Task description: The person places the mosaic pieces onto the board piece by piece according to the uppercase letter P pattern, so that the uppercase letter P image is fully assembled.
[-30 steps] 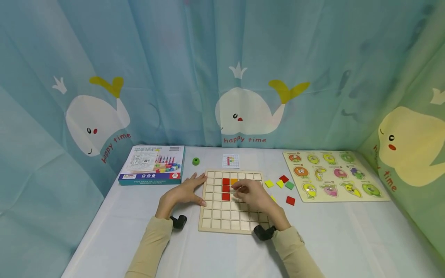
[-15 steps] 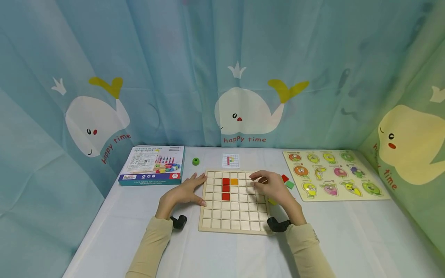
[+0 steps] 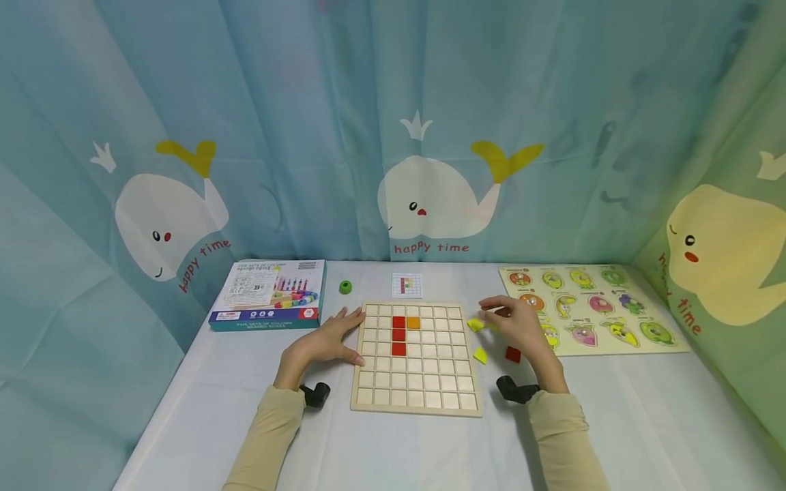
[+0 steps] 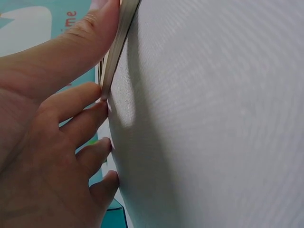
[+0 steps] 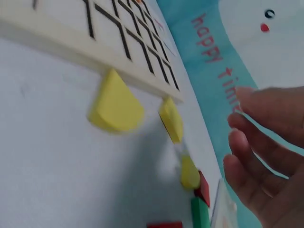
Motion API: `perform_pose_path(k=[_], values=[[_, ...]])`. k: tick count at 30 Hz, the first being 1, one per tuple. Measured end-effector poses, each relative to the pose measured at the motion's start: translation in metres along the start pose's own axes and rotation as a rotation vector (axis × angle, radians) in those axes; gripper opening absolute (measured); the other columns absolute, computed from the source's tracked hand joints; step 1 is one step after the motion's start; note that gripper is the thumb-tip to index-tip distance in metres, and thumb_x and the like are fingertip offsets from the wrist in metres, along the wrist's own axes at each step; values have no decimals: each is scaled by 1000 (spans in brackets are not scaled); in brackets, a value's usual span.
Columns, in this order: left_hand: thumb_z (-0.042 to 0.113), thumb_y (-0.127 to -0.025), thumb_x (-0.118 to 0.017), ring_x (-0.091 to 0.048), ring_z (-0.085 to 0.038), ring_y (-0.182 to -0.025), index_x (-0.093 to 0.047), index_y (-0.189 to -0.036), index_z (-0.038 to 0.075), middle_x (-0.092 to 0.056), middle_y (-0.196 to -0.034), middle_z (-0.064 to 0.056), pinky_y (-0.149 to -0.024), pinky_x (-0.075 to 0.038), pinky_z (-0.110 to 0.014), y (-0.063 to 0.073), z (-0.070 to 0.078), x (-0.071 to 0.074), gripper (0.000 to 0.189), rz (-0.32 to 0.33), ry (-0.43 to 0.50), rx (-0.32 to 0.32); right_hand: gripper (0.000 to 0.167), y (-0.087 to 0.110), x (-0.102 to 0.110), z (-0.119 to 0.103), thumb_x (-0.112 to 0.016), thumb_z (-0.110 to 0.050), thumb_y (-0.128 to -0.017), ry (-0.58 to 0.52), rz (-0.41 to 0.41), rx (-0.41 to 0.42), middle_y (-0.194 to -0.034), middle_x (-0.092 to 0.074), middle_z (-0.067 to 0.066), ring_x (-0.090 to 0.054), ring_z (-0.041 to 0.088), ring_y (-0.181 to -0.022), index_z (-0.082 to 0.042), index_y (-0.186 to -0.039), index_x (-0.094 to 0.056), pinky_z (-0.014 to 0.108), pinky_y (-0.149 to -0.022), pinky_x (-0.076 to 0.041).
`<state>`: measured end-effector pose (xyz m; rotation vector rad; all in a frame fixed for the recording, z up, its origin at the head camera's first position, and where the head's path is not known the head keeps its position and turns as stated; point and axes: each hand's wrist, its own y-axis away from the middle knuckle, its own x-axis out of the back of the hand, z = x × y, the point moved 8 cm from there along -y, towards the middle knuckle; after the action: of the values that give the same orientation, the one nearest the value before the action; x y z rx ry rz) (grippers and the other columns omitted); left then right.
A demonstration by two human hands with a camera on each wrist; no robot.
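Note:
My left hand point(image 3: 325, 339) rests against the left edge of a wooden grid board point(image 3: 414, 402), thumb and fingertips touching its rim. Three red tiles point(image 3: 399, 335) stand in one column on the board, an orange tile point(image 3: 413, 322) beside the top one. Past the board's right edge my right hand point(image 3: 520, 329) hovers over loose pieces, fingers loosely bent with nothing seen between them. Yellow pieces with a curved side point(image 5: 116, 104) lie beneath it. A red tile point(image 3: 512, 354) lies near the wrist. A green tile point(image 5: 200, 212) shows in the right wrist view; the hand hides it in the head view.
A small pattern card point(image 3: 407, 285) lies behind the board, a green bead point(image 3: 346, 286) to its left. At the back left is a toy box point(image 3: 270, 293). A fruit puzzle board point(image 3: 598, 348) lies on the right. A whale-print curtain point(image 3: 344, 136) encloses the table.
My right hand has moved right, from over the orange tile to above the loose yellow pieces. The left hand stays on the board's edge.

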<state>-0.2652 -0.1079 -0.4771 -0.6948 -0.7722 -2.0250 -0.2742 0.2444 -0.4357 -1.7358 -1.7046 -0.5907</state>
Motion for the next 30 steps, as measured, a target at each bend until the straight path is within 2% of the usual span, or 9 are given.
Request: perform_pose_path(k=[7,14,17,24,30], values=[[26,-82,-87,-5,-36,-161,-32,-162,10,-19,-173,-6,-127,-10,-62,2,2,1,98,-1,-1,5,29,-1,14,16,-69,-15,-98,14,52,-75,-120,-71,23,-70,37,-101,1,-121,-72,29,-75,-52],[26,-82,-87,-5,-37,-160,-32,-162,9,-20,-172,-6,-128,-10,-61,3,3,1,98,-1,7,-4,34,-1,8,33,-63,-14,-101,41,0,-163,-138,-60,28,-67,43,-113,1,-130,-68,44,-84,-56],[26,-82,-87,-5,-37,-160,-32,-162,9,-20,-172,-6,-128,-10,-61,4,3,1,99,-1,7,-7,34,-2,6,37,-60,-9,-101,49,-13,-176,-140,-58,29,-64,44,-115,1,-132,-66,44,-84,-56],[27,-82,-87,-5,-36,-161,-32,-162,11,-20,-172,-5,-127,-11,-62,2,2,0,98,3,-5,-9,32,-3,5,41,-57,-1,-98,60,11,-183,-131,-63,28,-62,36,-100,4,-128,-67,30,-70,-51],[28,-82,-87,-5,-38,-160,-32,-162,11,-20,-172,-6,-126,-11,-64,0,0,-1,98,0,-2,-9,31,-4,2,40,-68,-1,-93,95,-18,-175,-120,-67,31,-64,42,-103,9,-122,-68,38,-73,-57]])
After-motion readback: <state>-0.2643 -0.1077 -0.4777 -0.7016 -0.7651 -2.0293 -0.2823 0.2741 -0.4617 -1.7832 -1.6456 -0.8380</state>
